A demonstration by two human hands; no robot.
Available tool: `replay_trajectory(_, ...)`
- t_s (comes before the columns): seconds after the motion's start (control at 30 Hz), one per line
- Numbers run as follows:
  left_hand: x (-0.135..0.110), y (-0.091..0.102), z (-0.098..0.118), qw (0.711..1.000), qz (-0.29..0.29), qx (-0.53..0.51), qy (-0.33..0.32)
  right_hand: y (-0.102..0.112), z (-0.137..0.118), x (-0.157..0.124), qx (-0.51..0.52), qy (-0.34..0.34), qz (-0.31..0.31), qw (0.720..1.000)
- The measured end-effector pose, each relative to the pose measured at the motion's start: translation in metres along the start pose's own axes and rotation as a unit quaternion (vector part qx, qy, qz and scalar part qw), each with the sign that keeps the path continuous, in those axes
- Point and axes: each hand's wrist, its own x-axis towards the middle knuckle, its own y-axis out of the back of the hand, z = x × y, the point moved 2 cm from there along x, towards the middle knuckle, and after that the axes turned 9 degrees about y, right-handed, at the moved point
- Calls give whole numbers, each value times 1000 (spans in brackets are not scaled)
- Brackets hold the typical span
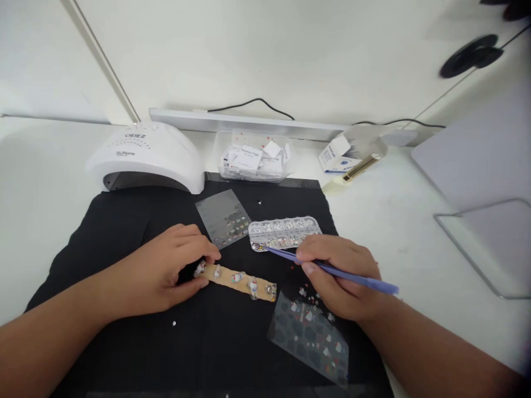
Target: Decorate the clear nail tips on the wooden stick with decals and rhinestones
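Between thumb and fingers, my left hand (174, 271) grips the left end of a tan strip (226, 277) that carries several decorated press-on nails (252, 286). My right hand (340, 271) pinches blue-purple tweezers (332, 270). Their tip reaches into the lower-left compartment of a clear rhinestone case (285, 231), which has two rows of small compartments filled with stones. Whether a stone is caught at the tip is too small to tell. A clear sticker sheet (311, 331) with small figures lies below my right hand; another sticker sheet (224, 218) lies behind the strip.
A white nail lamp (147, 155) stands at the back left on the black cloth's (136, 348) edge. Behind the cloth are a clear tub (253, 171) of alcohol pads, a small white box (336, 155) and a gold-capped bottle (359, 168). A wire stand (468, 260) is at the right.
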Motion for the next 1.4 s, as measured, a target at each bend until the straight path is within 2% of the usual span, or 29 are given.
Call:
replay_trajectory(0.37,-1,0,-1,1000,9,20,-9,-1,-5,1,-6,19,-21,1000)
replay_trajectory(0.93,0,-1,-2,999,33,16,-20,-1,-11,1,-37,-2,-31,999)
replay_trajectory(1.4,1,-2,-2,999,30,28,-14,-1,-15,1,-47,0,-31,998)
